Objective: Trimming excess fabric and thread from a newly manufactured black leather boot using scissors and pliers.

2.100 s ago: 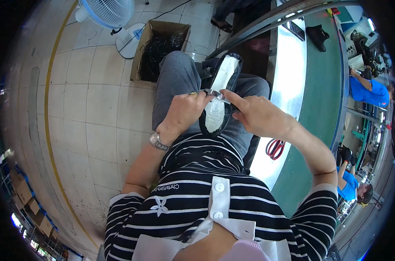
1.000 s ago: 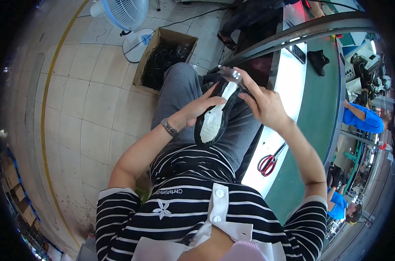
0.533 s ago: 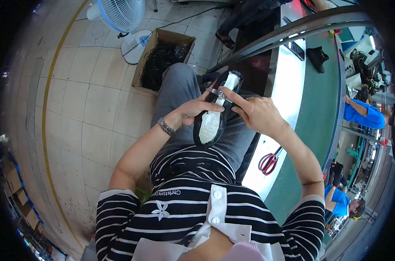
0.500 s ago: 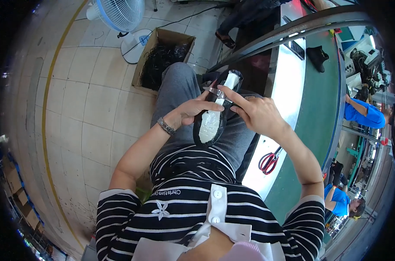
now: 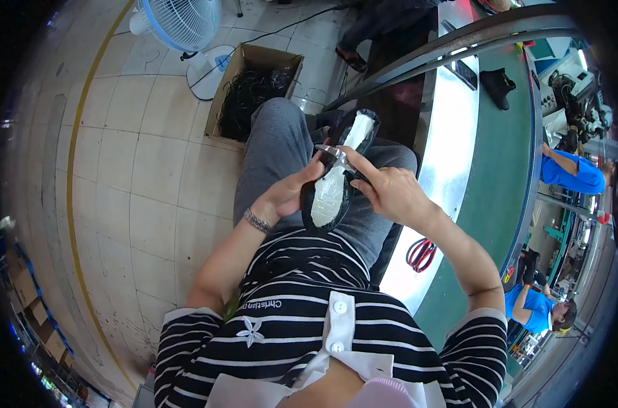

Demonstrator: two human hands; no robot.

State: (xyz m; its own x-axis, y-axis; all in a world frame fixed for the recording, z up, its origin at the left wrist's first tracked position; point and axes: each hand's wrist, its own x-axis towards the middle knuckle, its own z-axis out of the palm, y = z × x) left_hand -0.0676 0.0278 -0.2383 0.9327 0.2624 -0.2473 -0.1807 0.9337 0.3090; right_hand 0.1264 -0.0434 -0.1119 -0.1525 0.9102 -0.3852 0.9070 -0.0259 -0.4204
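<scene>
- Clock: my view, 12 straight ahead of me.
- Black shoe (image 5: 328, 197): just off centre toward 12, sole up, over my lap; whitish panels along the sole.
- Left hand (image 5: 283, 196): half curled, gripping the shoe's 9 o'clock edge, thumb near the metal tool (image 5: 334, 154).
- Right hand (image 5: 395, 191): fingers closed on that tool, index laid along its shiny head, across the sole's narrow middle. Handle mostly hidden.
- Metal ledge (image 5: 452, 146): runs 1 to 4 o'clock, bright glare. Red-and-black looped handles (image 5: 421, 255) on it at 4.
- Green work surface (image 5: 492, 153): beyond the ledge; black boot (image 5: 497, 88) lying on it at 2.
- Tiled floor (image 5: 156, 163): pale, scuffed; yellow line (image 5: 70, 178) at 9.
- 11 o'clock: open carton (image 5: 212, 128) of dark stringy scraps, white-and-blue fan (image 5: 183, 22) past it.
- Co-workers in blue at 3 (image 5: 573, 173) and 4 (image 5: 532, 310).
</scene>
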